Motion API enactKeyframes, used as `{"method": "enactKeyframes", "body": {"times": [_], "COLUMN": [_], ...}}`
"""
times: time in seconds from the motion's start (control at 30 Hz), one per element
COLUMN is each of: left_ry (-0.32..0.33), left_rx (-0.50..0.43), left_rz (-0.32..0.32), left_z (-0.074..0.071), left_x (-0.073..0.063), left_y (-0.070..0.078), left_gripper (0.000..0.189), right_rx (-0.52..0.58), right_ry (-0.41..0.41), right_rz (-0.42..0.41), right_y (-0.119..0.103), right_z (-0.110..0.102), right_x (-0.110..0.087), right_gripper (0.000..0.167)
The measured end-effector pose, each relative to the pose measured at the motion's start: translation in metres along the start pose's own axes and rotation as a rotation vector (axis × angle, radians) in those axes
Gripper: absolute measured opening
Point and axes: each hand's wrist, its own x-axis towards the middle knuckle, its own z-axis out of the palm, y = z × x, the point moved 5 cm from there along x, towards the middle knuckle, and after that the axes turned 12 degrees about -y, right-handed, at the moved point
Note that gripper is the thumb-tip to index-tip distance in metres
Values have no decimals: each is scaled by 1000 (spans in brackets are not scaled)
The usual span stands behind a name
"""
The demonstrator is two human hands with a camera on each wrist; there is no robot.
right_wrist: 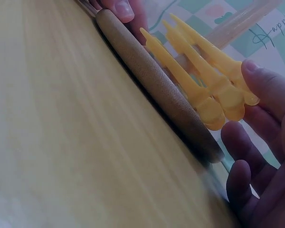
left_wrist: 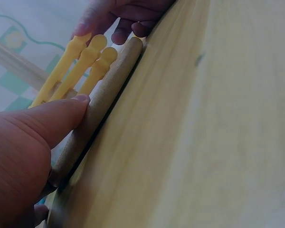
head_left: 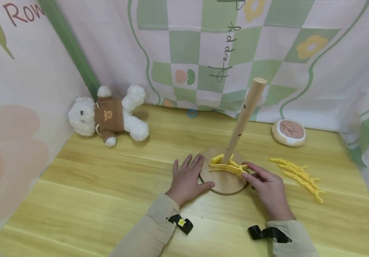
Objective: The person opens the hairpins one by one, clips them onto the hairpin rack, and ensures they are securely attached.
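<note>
A round wooden base (head_left: 225, 185) lies on the table with a wooden post (head_left: 245, 114), drilled with small dark holes, tilting up and right in the head view. Around the post's foot, thin yellow plastic pieces (head_left: 227, 169) are layered over the base. My right hand (head_left: 270, 191) pinches the end of a yellow plastic piece (right_wrist: 244, 83) between thumb and fingers, at the base's right side. In the right wrist view, three rounded yellow ends sit one above another beside that hand. My left hand (head_left: 187, 180) rests on the base's left edge, fingers spread and straight.
More yellow pieces (head_left: 301, 176) lie in a loose row right of the right hand. Toward the back stand a pink-faced clock-like device (head_left: 288, 133) and a small blue ring (head_left: 192, 113). A white plush toy in a brown shirt (head_left: 108, 116) lies at the back left, before a printed curtain.
</note>
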Motion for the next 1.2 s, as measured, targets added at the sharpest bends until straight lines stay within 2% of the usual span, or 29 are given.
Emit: {"method": "enactKeyframes", "body": {"times": [0.27, 0.53, 0.63, 0.77, 1.03, 1.2], "left_ry": [0, -2, -8, -12, -10, -13], "left_rx": [-9, -4, -2, -1, 7, 7], "left_rz": [6, 2, 0, -4, -9, -13], "left_z": [2, 1, 0, -2, -5, -4], "left_x": [2, 1, 0, -1, -2, -2], "left_y": [0, 0, 1, 3, 3, 2], "left_gripper": [96, 96, 96, 95, 96, 96], "right_rx": [-49, -115, -133, -102, -2, 18], "right_ry": [1, -53, -44, -7, 43, 46], "right_rz": [-2, 3, -11, -13, 1, 7], "right_y": [-2, -2, -1, 0, -1, 0], "right_z": [2, 3, 2, 0, -3, 0], "right_x": [1, -2, -3, -3, 0, 3], "right_gripper": [39, 54, 52, 45, 56, 55]}}
